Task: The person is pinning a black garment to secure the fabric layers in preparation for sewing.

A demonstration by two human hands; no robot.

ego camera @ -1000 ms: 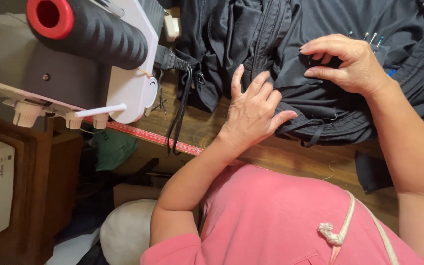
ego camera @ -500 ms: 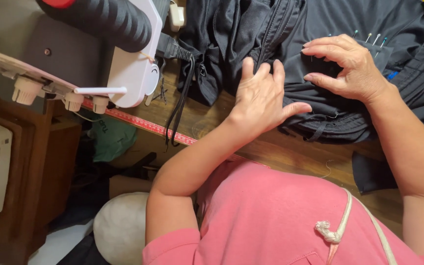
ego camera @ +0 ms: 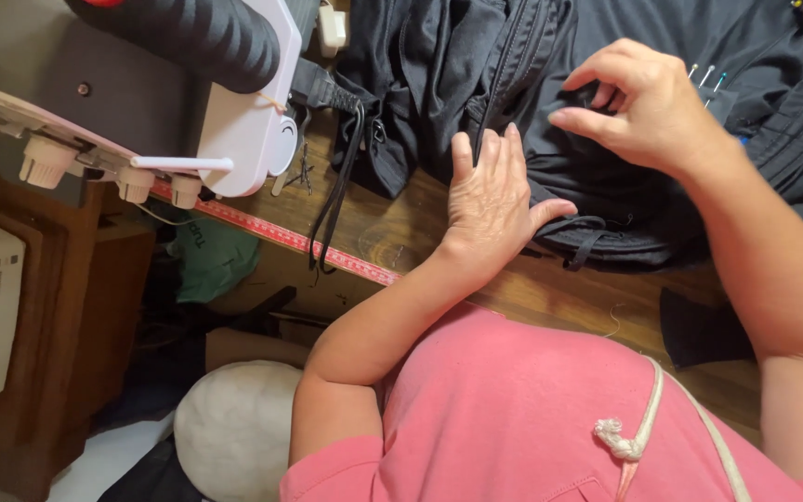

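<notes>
I see a big black cloth (ego camera: 625,177), prob a jacket or bag, lying on the wood bench (ego camera: 401,232). It's dark, soft and bunched up w/ lots of folds. A black zipper line (ego camera: 513,56) runs along it, going from near the left hand up toward the top edge of the view, so that's its long way. A few pins w/ small colored heads (ego camera: 706,79) stick in the cloth by the right hand. Thin black straps (ego camera: 336,186) hang off the cloth's left side & drop over the bench edge. The left hand (ego camera: 494,195) lies flat on the cloth near the bench edge, fingers straight & together, thumb out to the side; its grip is released, just pressing down. The right hand (ego camera: 643,102) is above the cloth further up, fingers curled in w/ thumb & fingertips close; I can't tell if that grip pinches the cloth or a pin. A red measuring tape (ego camera: 271,232) is stuck along the bench edge. A white sewing machine (ego camera: 243,121) w/ white knobs sits at the left, a big spool of black thread (ego camera: 197,33) on it. I see a pink shirt (ego camera: 532,409) at the bottom.
</notes>
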